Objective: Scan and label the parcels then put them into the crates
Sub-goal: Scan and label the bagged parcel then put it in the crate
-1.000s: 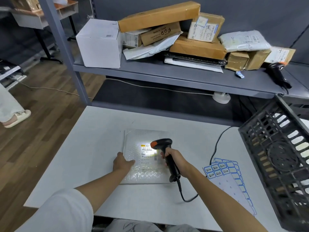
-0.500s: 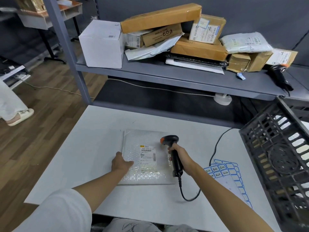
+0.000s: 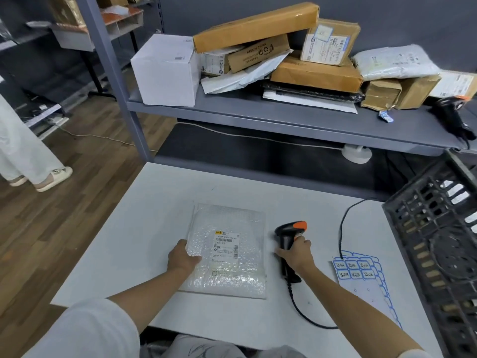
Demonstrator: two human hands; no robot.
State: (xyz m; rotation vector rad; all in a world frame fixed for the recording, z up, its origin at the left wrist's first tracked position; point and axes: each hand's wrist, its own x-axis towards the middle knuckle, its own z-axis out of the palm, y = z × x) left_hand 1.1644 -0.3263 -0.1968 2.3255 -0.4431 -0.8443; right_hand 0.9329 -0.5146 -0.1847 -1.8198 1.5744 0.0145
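crate (image 3: pixel 436 244) blocks right; table (image 3: pixel 154 215) left bare.

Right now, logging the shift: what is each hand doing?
Left hand: open, resting on the bubble-wrap parcel.
Right hand: holding the scanner by its handle.

On the table (image 3: pixel 129 241) before me lies a bubble-wrap parcel (image 3: pixel 232 254), my left hand (image 3: pixel 182 259) on its nine o'clock edge. At three o'clock of it my right hand (image 3: pixel 296 254) grips the barcode scanner (image 3: pixel 287 236); further right lies a label sheet (image 3: pixel 361 277), then a crate (image 3: pixel 438 254). At twelve o'clock a shelf (image 3: pixel 284 117) carries piled parcels (image 3: pixel 284 47).
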